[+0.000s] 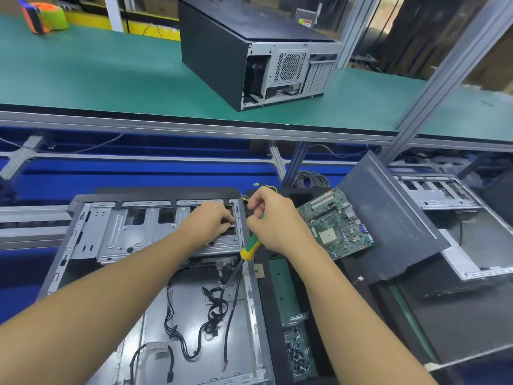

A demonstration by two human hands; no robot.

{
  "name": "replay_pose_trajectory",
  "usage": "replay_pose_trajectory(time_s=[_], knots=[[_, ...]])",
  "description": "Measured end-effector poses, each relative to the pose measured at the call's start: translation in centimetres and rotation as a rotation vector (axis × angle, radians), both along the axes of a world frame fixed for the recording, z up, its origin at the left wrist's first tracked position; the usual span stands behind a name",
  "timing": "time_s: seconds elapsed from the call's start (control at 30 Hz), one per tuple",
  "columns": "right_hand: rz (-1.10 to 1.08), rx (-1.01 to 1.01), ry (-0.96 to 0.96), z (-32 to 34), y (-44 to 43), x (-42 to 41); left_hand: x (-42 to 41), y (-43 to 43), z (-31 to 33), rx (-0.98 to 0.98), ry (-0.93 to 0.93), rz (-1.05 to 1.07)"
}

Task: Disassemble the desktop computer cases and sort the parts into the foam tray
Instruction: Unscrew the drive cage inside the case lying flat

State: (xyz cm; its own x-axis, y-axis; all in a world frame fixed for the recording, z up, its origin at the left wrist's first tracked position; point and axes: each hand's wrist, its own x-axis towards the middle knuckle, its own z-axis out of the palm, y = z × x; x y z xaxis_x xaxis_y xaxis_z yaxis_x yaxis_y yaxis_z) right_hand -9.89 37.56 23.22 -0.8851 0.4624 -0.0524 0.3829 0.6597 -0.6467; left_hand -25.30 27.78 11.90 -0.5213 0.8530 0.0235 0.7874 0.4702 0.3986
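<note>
The main risk here is a slip. The right hand [268, 218] has its fingers curled tight round the handle of a green and yellow screwdriver [251, 245], whose shaft angles down into the open case [188, 304] right among the loose cables [213, 309]; a careless turn of the wrist could nick the insulation or snag a connector. The left hand [211, 222] has its fingers curled in at the far right corner of the drive cage [125, 232], pinching a small fitting [231, 223], though what it is cannot be told; if released it could fall among the cables instead of reaching the foam tray [270, 315]. The stamped steel edges of the cage could also scrape a knuckle. The case lies on its side on the near counter, directly below both hands, its cover off and its floor bare apart from black leads, which suggests it is largely stripped. Just to its right the black tray holds a heap of screws [297, 348], with a green motherboard [336, 226] resting at its far end.
</note>
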Motion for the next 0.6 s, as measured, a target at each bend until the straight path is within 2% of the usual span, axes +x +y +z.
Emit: replay_pose_trajectory(time_s=[0.13,0.27,0.47,0.6], knots=[[-0.001,-0.009,-0.072,-0.1,-0.8,0.2,0.0,0.0,0.2,-0.039,0.003,-0.004],[-0.015,-0.135,-0.208,-1.4,-3.9,-0.1,-0.4,0.0,-0.1,0.055,-0.047,0.011],[0.011,-0.060,-0.543,-5.6,-7.9,-1.1,-0.5,-0.1,-0.3,0.086,-0.054,-0.020],[-0.099,-0.121,-0.583,-8.3,-9.3,-1.1,-0.6,0.2,0.1,0.072,-0.067,0.019]])
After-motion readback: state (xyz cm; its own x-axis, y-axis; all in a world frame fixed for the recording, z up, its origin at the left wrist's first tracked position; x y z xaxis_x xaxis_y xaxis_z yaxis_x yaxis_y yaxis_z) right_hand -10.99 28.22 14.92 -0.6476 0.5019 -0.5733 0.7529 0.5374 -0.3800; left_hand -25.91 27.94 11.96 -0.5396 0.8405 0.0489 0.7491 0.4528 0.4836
